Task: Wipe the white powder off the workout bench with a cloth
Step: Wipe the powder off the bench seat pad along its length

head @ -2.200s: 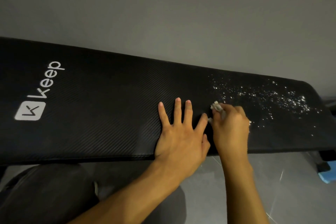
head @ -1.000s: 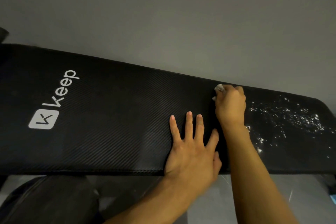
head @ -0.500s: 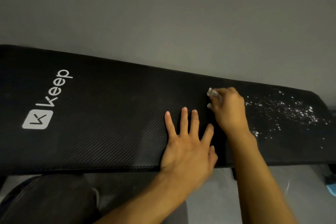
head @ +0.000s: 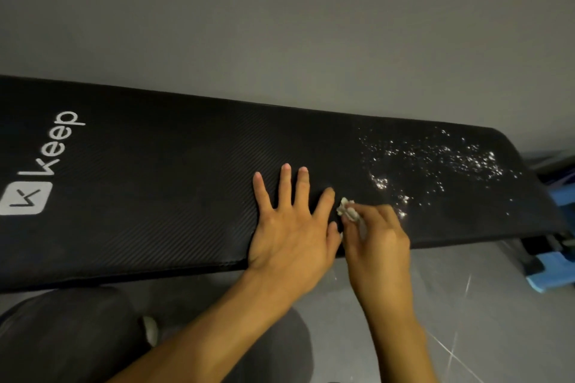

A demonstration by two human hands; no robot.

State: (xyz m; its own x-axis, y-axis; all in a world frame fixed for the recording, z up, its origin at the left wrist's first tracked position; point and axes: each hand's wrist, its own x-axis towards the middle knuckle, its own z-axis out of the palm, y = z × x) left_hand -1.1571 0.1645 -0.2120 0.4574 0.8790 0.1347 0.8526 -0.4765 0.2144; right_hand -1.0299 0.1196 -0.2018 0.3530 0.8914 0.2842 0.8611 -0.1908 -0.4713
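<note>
Grey wall (head: 280,25) fills the upper half of the head view, plain and unlit. Below it a long black workout bench (head: 155,196) runs from the left edge to the right edge of the frame, sloping slightly downward to the right. A white "Keep" logo (head: 46,165) sits at its far left.

White powder (head: 435,162) lies scattered as bright specks over the right end of the bench pad, from just above the right hand out almost to the pad's rounded end. From the logo across to the hands, the pad looks dark and free of specks.

Left hand (head: 292,227) lies flat on the pad at lower centre, fingers straight and spread, seemingly bracing. Right hand (head: 379,242) is just beside it on the right, fingers curled round a small crumpled white cloth (head: 348,211) that pokes out near the left forefinger and touches the pad close to its near edge.

Judging by this, the wiping is under way but far from finished — the whole speckled patch on the right is yet to be cleared.

Grey tiled floor (head: 466,305) shows under the bench at lower right, and a dark-clothed knee (head: 62,336) at lower left. No container can be made out; a blue object (head: 557,274) at the right edge is cut off, and what it is cannot be told.
</note>
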